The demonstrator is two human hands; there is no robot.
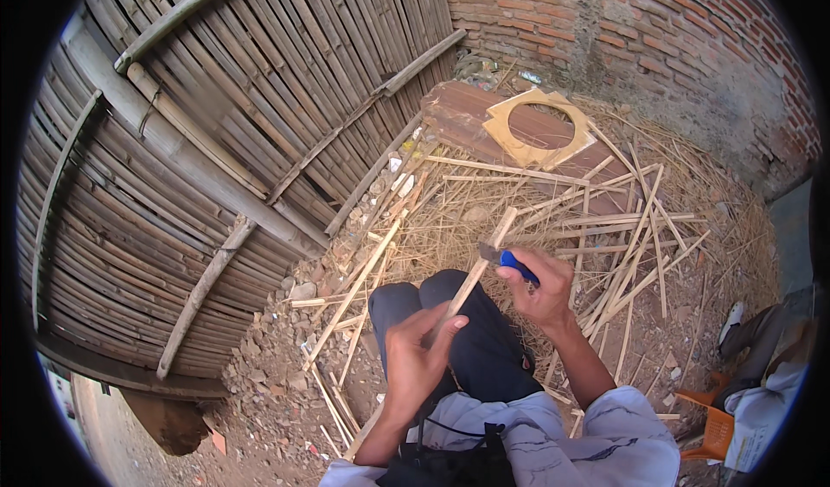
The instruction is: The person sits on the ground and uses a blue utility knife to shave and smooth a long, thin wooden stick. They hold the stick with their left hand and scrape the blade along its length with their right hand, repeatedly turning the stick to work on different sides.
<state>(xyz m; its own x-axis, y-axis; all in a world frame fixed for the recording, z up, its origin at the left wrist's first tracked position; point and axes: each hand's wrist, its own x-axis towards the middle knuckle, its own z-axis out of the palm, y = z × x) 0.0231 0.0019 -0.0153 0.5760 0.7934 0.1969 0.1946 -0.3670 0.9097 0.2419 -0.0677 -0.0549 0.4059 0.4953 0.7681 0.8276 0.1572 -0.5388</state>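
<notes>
Bamboo wall point(259, 72) and brick wall point(536, 20) border the ground point(259, 418); in its far corner a brown board point(458, 115) bears a tan panel point(498, 131), round-holed. Loose pale strips point(640, 266) lie on straw and dirt either side of your knees. Over them, your left hand point(417, 349) grasps one wooden strip point(472, 279), your right point(543, 290) a blue-handled blade point(519, 267) against its upper part.

Ground: dirt, littered

Bare dirt ground point(259, 435), stony at left with pale stones point(303, 291). Dry straw point(458, 197) across middle. Light wooden strips point(356, 290) scattered left, heaped crisscross right. Brown board point(458, 124) at back.
</notes>
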